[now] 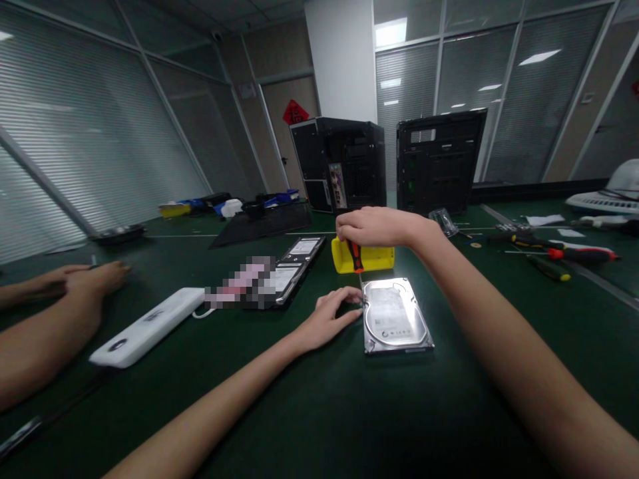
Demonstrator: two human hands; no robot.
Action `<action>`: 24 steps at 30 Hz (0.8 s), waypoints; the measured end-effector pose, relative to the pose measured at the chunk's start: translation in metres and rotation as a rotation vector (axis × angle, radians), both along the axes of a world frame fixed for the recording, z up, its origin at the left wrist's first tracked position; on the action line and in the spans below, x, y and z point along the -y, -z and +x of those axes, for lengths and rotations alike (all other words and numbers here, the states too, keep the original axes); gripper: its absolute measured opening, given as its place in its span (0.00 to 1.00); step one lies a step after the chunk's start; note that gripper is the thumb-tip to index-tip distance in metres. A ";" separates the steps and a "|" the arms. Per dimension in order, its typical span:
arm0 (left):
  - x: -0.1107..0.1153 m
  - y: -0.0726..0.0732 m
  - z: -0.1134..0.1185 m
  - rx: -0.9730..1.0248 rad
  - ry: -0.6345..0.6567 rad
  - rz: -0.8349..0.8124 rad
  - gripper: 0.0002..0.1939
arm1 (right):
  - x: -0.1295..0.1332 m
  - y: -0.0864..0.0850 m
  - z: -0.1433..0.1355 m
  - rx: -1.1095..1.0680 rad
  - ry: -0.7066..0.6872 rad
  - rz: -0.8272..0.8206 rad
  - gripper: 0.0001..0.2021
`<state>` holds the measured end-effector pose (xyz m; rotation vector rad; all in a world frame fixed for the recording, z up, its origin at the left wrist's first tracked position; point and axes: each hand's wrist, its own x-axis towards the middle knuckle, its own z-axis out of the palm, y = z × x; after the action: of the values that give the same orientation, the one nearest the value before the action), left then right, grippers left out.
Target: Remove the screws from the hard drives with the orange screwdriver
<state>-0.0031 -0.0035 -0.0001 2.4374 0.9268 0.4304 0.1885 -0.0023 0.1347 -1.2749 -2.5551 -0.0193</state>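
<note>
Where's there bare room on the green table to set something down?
Bare green table lies on the near side of the silver drive, between the forearms, and right of the right forearm, nearer than the red-handled tool. It's crowded at the drive's far left corner: left hand, right hand, screwdriver and yellow bin.

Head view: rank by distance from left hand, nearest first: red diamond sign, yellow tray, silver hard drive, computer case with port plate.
1. Silver hard drive: right of the left hand, at its fingertips.
2. Yellow tray: beyond the drive.
3. Computer case: farther back, upright.
4. Red diamond sign: background, beyond the case.
</note>
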 end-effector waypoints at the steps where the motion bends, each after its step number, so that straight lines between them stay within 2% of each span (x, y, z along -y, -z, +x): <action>1: 0.000 0.000 0.000 0.000 0.001 0.001 0.16 | 0.000 -0.001 0.000 0.001 -0.010 0.004 0.19; 6: 0.000 0.000 -0.001 -0.004 -0.001 0.002 0.15 | 0.007 -0.006 -0.003 -0.012 0.006 -0.112 0.25; 9: 0.001 -0.001 0.000 -0.003 0.000 0.002 0.15 | 0.009 -0.006 -0.004 -0.063 -0.007 -0.156 0.25; 18: 0.001 -0.002 -0.001 0.006 0.018 -0.005 0.15 | 0.000 -0.001 -0.002 -0.117 -0.027 -0.055 0.18; 24: 0.001 -0.001 -0.001 0.006 0.005 -0.010 0.16 | 0.001 0.000 -0.002 -0.119 -0.009 -0.106 0.20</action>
<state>-0.0037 -0.0043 0.0007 2.4279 0.9178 0.4299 0.1869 -0.0031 0.1348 -1.2625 -2.4888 0.1906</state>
